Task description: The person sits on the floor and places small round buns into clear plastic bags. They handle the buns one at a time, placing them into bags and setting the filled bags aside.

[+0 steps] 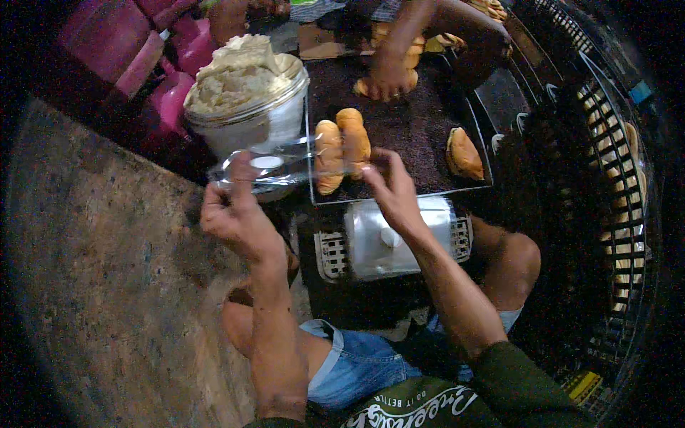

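Observation:
A clear plastic bag (pixel 285 165) stretches sideways between my hands, its right end blurred. My left hand (pixel 239 217) is closed, pinching the bag's left end between thumb and fingers. At the other end my right hand (pixel 396 189) has its thumb and forefinger on the plastic, close to the bread rolls. One long bread roll (pixel 328 157) lies at the left side of a tray (pixel 403 195) spread with dark brown sprinkles. Beside it a second bread roll (pixel 352 135) lies partly behind the bag's end. A split, filled bread roll (pixel 465 155) sits at the tray's right side.
Left of the tray stands a tub heaped with pale cream (pixel 239 82). A white basket (pixel 332 257) before me bears a stack of clear plastic bags (pixel 392 239). Another person's hand (pixel 389 75) touches bread at the tray's far side. Black crates (pixel 614 178) with bread stand right.

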`<state>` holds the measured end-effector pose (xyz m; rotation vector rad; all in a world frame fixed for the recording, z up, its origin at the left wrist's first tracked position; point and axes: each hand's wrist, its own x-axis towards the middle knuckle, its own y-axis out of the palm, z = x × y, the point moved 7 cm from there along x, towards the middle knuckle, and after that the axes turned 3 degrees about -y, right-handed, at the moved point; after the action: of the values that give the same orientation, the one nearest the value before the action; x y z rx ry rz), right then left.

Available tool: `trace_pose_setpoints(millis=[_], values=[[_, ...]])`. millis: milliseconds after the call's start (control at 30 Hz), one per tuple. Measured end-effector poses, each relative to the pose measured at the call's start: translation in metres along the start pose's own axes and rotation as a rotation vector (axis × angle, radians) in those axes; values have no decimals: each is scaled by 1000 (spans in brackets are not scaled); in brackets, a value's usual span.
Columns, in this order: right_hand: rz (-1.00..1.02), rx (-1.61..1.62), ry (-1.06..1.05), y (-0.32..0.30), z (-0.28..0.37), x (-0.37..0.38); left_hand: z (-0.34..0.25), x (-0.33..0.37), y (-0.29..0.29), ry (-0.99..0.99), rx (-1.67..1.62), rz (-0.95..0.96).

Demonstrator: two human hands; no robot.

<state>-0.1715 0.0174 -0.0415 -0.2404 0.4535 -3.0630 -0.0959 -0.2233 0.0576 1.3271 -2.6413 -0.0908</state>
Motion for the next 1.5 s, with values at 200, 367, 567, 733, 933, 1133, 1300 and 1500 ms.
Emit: trace_pose_setpoints(millis=[200, 367, 567, 733, 933, 1133, 1300, 1500], values=[[115, -820, -110, 23, -54, 48, 44, 7, 1, -430, -452, -3], [104, -131, 35, -71, -27, 16, 59, 12, -9, -248, -271, 27], [-100, 419, 115, -212, 65, -41, 56, -14, 24, -128, -115, 295], [-215, 550, -14, -223, 101, -44, 47, -52, 52, -93, -116, 559], [-235, 621, -122, -180, 82, -44, 48, -117, 94, -338, -550, 1085], [-266, -197, -517, -140, 144, -71, 54, -109, 84, -588, -524, 619], [-372, -419, -765, -112, 171, -83, 80, -101, 72, -812, -670, 486], [185, -913, -315, -38, 91, -35, 54, -95, 51, -380, -86, 476]])
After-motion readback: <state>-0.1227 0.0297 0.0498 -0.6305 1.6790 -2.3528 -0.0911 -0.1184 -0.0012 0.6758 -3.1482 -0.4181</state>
